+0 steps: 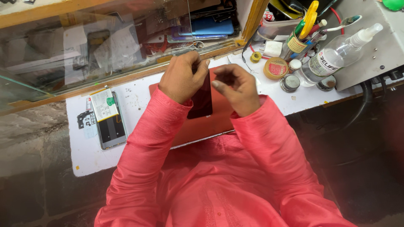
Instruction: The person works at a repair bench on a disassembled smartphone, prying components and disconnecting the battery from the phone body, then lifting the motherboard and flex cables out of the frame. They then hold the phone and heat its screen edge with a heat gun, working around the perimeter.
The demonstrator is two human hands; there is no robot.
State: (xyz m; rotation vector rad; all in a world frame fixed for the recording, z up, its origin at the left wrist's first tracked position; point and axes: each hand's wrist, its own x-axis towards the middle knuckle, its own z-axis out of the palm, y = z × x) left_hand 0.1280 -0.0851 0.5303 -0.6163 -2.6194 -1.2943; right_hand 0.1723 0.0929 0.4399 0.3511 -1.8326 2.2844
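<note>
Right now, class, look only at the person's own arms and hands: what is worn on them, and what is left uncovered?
Both arms are covered by long, loose sleeves of coral-pink cloth that reach the wrists and match the shirt. The left sleeve and right sleeve are plain, creased, with no cuffs or markings visible. The left hand and right hand are bare: no gloves; no rings or watch show.

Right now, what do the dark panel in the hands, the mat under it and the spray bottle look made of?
The dark panel, held by the left hand, looks like glossy glass: thin, flat, black, faintly reflective. The mat seems soft rubber or silicone: matte orange-red, no shine. The spray bottle looks like clear plastic with a white nozzle; it could be glass, but that is unlikely.
</note>
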